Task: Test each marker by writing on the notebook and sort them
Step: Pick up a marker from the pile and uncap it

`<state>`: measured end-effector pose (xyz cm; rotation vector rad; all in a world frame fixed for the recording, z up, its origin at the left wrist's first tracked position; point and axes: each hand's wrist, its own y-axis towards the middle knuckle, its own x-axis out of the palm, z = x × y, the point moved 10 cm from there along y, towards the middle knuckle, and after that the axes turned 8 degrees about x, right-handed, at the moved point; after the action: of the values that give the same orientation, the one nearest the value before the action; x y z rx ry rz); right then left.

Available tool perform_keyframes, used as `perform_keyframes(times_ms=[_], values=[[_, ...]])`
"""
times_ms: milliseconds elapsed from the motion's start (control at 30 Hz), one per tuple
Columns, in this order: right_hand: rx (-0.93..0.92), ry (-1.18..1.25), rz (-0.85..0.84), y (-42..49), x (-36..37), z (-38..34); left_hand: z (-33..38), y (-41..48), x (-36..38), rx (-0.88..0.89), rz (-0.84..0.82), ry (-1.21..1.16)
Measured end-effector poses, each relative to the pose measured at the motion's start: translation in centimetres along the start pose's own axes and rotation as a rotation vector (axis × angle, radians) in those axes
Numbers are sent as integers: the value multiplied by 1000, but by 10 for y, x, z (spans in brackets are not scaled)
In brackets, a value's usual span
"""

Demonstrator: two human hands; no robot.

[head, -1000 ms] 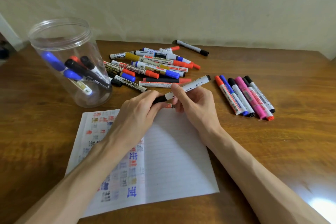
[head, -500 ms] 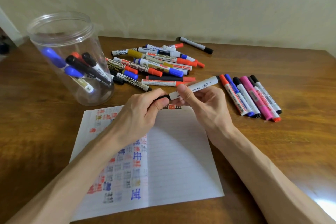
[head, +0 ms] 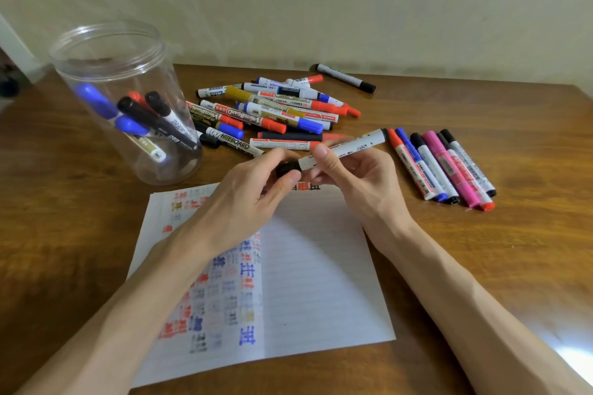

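I hold a white marker (head: pixel 349 147) with a black cap above the top edge of the open notebook (head: pixel 308 282). My right hand (head: pixel 349 179) grips the white barrel. My left hand (head: pixel 247 196) pinches the black cap (head: pixel 286 168) at the marker's left end. The cap sits on the barrel. The notebook's left page carries many coloured test marks; its right page shows a few marks at the top. A loose pile of markers (head: pixel 272 112) lies behind my hands.
A clear plastic jar (head: pixel 128 106) with several markers inside stands at the left. A row of several markers (head: pixel 442 167) lies side by side at the right. One black-capped marker (head: pixel 346 77) lies apart near the wall. The wooden table (head: pixel 64 250) extends all round.
Both hands hold the same marker throughout. They have shifted slightly to the right and up in view; the grip looks the same.
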<state>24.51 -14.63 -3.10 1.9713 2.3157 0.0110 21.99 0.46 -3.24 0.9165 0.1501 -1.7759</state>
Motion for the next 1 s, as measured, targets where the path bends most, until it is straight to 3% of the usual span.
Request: perform_keyframes(times_ms=[167,433,1000], values=[[47,-3,57,-1,-3,7,7,1,-1,62,33,229],[42,18,6,-2,-3,3,13,3,-2,64,-19,18],[-33,50,-33,1,0,-2,4,4,-7,28,39,-13]])
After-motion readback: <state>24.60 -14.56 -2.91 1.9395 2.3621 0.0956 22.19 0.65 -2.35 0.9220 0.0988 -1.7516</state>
